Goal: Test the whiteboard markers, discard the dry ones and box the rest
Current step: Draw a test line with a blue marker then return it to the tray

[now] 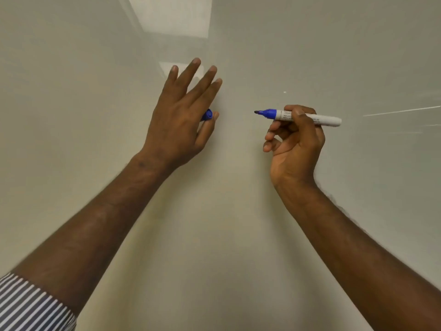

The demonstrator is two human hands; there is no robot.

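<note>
Sleeve fabric, striped [26, 304], is showing at the lower left, nearest the camera, and from there both bare forearms are reaching up toward the whiteboard [238, 235]. Farther along, the right hand [296, 144] is gripping a blue whiteboard marker [298, 116] by the middle of its white barrel, thumb over the top and fingers curled beneath, so the uncapped dark tip is pointing left at the gap between the hands, seemingly ready for a test stroke. The left hand [181, 115] is spreading its four fingers flat toward the board while its thumb is pinning the blue cap [207, 115] against the palm, probably keeping the cap handy for recapping. Whether those fingertips are touching the board cannot be told. Beyond the hands, the board is carrying only pale ceiling-light reflections and a faint streak at the right, leaving free room for writing all around the tip. No board edge, box or bin is showing.
</note>
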